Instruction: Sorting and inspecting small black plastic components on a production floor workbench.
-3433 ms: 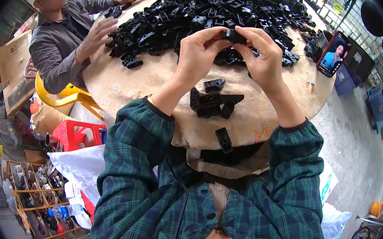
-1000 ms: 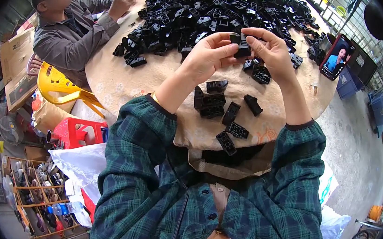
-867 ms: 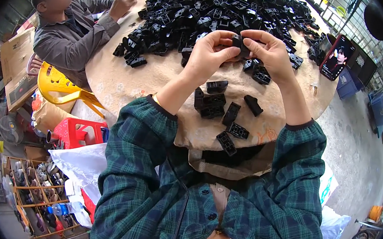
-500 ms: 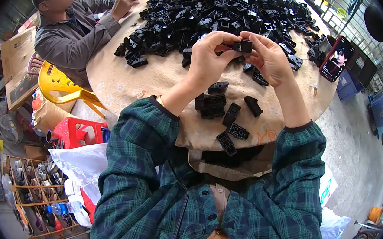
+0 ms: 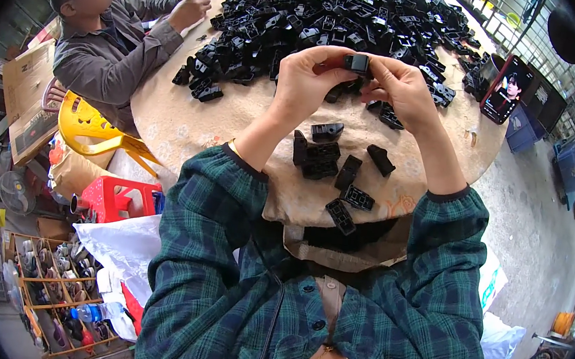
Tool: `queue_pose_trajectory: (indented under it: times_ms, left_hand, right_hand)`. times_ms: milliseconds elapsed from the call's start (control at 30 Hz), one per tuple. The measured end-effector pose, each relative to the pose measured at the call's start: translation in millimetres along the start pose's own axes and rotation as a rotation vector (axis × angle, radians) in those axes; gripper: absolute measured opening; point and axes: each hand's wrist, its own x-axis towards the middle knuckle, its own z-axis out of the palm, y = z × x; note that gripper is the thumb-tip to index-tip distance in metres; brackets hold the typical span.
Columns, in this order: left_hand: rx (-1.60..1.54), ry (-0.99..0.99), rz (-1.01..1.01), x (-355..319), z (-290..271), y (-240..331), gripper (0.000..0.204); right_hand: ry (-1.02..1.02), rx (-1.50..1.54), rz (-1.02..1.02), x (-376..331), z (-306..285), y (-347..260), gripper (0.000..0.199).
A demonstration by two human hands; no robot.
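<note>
Between my two hands, above the table, is a small black plastic part (image 5: 357,63). My left hand (image 5: 307,76) pinches it from the left with thumb and fingers. From the other side, the thumb and fingertips of my right hand (image 5: 402,86) close on its right end. Nearer to me on the cloth lie several loose black plastic parts (image 5: 321,160), some touching each other. Behind my hands rises a large heap of similar black parts (image 5: 318,18). The exact shape of the held part is partly covered by my fingers.
A beige patterned cloth (image 5: 201,135) covers the table. An open cardboard box (image 5: 335,256) sits at its near edge, against me. A phone (image 5: 505,89) stands at the right. At the left sits another person (image 5: 108,48), hands at the table edge, near a yellow chair (image 5: 86,130).
The held part has turned and shifted slightly left, so another face shows. My left hand has moved a little left. The other person's hands have shifted slightly.
</note>
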Motion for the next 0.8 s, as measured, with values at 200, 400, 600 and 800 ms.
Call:
queue_pose_trajectory:
  times_ms: [200,400,600,800]
  left_hand:
    - [-0.029,-0.018,-0.050,-4,9,8,0.033]
    - [-0.430,0.074,-0.246,-10,19,9,0.031]
    - [-0.613,0.013,-0.338,-8,6,9,0.022]
    - [0.383,-0.160,0.030,1,-9,17,0.025]
  right_hand:
    - [0.114,-0.024,-0.063,0,5,6,0.027]
    - [0.166,-0.036,-0.204,2,18,14,0.036]
    - [-0.006,-0.026,-0.043,0,10,2,0.030]
    - [0.200,-0.212,-0.273,13,-37,-9,0.037]
